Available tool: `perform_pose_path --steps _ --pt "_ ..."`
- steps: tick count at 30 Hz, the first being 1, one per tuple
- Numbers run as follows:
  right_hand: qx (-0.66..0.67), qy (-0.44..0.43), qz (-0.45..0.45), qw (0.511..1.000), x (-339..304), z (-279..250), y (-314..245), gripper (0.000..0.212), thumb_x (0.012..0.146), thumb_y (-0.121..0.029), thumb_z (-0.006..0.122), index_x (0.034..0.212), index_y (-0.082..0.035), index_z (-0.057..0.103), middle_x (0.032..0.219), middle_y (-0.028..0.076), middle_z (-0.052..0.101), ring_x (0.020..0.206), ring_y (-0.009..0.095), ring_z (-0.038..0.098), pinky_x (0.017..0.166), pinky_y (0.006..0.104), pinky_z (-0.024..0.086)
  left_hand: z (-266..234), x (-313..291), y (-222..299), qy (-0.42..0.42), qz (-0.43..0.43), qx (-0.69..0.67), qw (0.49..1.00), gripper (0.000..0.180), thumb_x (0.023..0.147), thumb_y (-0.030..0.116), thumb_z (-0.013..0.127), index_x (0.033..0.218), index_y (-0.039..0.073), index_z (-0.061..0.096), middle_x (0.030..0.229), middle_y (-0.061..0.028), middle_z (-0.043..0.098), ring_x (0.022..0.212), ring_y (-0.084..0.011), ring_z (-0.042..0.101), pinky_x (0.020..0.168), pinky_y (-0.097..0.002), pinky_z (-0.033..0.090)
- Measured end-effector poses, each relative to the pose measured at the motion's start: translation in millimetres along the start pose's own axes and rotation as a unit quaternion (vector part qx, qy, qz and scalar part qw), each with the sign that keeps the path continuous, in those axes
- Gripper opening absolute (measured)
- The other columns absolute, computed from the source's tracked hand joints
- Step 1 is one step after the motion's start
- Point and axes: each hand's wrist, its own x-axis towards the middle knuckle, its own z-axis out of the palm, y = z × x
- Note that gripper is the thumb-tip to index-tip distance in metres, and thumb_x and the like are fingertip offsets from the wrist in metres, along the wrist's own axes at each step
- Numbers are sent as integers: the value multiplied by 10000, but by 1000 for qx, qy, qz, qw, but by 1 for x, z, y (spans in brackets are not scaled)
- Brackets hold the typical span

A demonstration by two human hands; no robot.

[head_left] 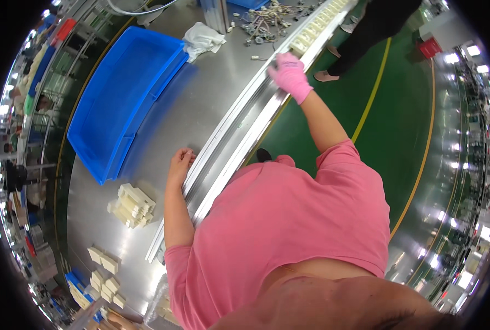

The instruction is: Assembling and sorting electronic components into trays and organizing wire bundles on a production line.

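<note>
My right hand (pixel 290 75), in a pink glove, reaches far along a silver metal rail (pixel 231 127). It lies over the channel at the near end of a row of cream plastic parts (pixel 316 28). Its thumb and fingers look apart; whether the fingertips touch the last part is hard to see. Bare and resting by the rail's left edge, my left hand (pixel 182 163) has its fingers curled in, with no object showing in them. A cluster of cream plastic parts (pixel 132 205) sits on the steel table (pixel 170 118) to the left of my left forearm.
A large blue bin (pixel 110 99) stands on the table's left side, with a white cloth (pixel 203 40) beside it. Wires with connectors (pixel 267 23) lie heaped at the far end. More cream blocks (pixel 105 286) are at lower left. A person's dark-clothed legs (pixel 360 41) stand beyond the rail.
</note>
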Motion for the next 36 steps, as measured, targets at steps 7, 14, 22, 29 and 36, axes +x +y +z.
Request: perform_pose_path --steps 7,14,22,29,36 --pt "24 151 -86 984 17 17 -20 253 697 -277 559 825 -60 537 877 143 539 807 316 522 712 410 398 -3 -1 -8 64 6 130 989 242 813 234 529 882 3 548 783 -122 593 719 -188 557 643 -295 438" --pt "67 -80 -385 917 -29 31 -101 222 772 -231 494 911 -79 577 857 100 570 850 277 514 773 419 363 3 -17 10 158 79 275 945 200 790 215 511 852 25 517 812 -162 565 771 -331 539 672 -388 423" --pt "134 -71 -529 835 -81 29 -158 385 788 -284 489 1077 -30 470 978 159 515 898 308 484 780 419 355 -59 -82 15 249 156 267 918 179 812 179 504 895 22 522 858 -149 554 794 -318 535 697 -382 430" --pt "118 -218 -618 746 -176 19 -261 509 761 -316 520 1161 -24 406 1045 156 489 968 297 458 857 407 319 -201 -162 -55 389 36 234 890 199 791 123 522 962 20 532 912 -147 553 858 -298 544 748 -342 439" --pt "25 -228 -610 759 -210 19 -312 568 716 -367 575 1145 -33 413 954 107 523 864 261 510 727 370 395 -337 -268 -189 509 -133 433 732 477 691 104 579 1140 46 431 1085 -197 473 1019 -347 456 833 -410 406"
